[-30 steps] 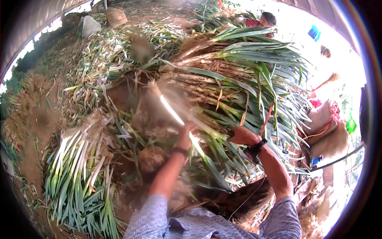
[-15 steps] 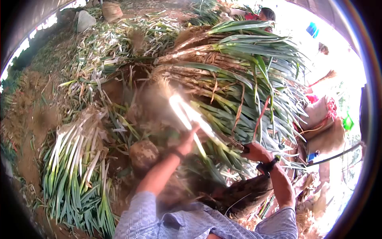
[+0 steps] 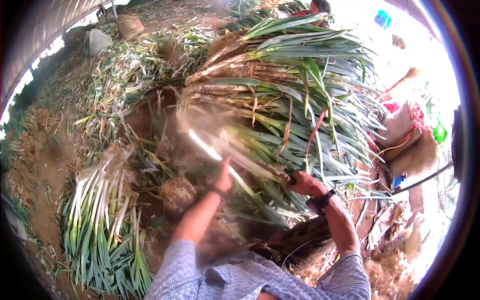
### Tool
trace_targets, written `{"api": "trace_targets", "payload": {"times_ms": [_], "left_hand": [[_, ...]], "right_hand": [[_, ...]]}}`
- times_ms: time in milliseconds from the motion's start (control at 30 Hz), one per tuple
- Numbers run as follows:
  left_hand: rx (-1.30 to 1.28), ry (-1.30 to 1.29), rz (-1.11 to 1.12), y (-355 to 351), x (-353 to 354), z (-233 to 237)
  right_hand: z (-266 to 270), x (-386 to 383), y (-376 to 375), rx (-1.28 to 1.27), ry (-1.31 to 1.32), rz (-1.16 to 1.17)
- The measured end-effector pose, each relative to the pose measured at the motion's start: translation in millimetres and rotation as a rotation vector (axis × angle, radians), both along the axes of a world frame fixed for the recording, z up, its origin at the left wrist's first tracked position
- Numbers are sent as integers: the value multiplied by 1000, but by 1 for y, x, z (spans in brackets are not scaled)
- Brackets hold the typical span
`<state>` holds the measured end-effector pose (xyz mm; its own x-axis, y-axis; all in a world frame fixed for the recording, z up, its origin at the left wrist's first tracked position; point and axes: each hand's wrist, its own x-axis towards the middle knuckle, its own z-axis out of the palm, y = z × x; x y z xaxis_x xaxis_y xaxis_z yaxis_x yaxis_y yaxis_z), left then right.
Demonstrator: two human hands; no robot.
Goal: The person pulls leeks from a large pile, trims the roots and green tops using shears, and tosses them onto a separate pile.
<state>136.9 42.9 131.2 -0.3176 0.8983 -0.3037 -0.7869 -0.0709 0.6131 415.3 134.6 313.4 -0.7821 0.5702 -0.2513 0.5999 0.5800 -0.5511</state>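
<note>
Near the centre of the head view, my left hand [image 3: 223,179] is closed around a long green onion [image 3: 204,145], its white end pointing up and away and its green leaves trailing toward the lower right. My right hand [image 3: 307,184], with a dark watch on the wrist, grips a dark rod-like tool [image 3: 281,173] aimed at the upper left; blur hides its far end. Just beyond the hands lies a big heap of untrimmed green onions [image 3: 280,95], roots to the left and leaves to the right.
A pile of clean white-stemmed green onions [image 3: 102,215] lies at left. Beside my left forearm sits a rounded brown-patched object [image 3: 178,195]. Leaf scraps [image 3: 150,65] cover the ground behind. Sacks [image 3: 412,145] stand at right; another person [image 3: 317,10] is at the far top.
My right hand and the tool have shifted left, closer to my left hand. The left hand has moved slightly left and down with the green onion. The camera view has also shifted a little.
</note>
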Motion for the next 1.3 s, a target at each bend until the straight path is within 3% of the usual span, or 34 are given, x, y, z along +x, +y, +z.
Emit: {"api": "trace_targets", "payload": {"times_ms": [100,167,300,333,433,467,533,600,700,800,933,1100,1167,1300], "left_hand": [[-135,25,87,6,-7,-17],[-117,178,169,-15,7,35],[-292,375,271,-12,-6,-2],[-382,350,213,-8,-11,-6],[-285,226,177,-6,1,37],[-300,325,126,-7,-9,22],[-286,260,249,1,-12,13],[-295,281,349,3,-10,28],[-484,365,430,4,-3,71],[-478,370,330,2,-9,72],[-402,390,390,-1,1,70],[-286,100,338,7,-27,36],[-286,134,418,11,-19,58],[-129,152,233,3,-4,96]], "right_hand": [[-16,12,10,-38,-44,-84],[-22,18,15,-65,-103,-6],[-26,24,18,-65,-196,63],[-28,25,20,-61,-205,68],[-45,31,26,-25,-244,98],[-53,30,32,1,-251,120],[-55,25,34,-24,-270,122],[-28,22,25,-65,-257,128],[-37,25,27,-23,-263,107],[-20,27,23,-25,-229,80],[-34,38,24,12,-144,74],[-30,41,24,35,-195,119],[-43,40,28,64,-115,107],[-18,32,15,121,132,29]]}}
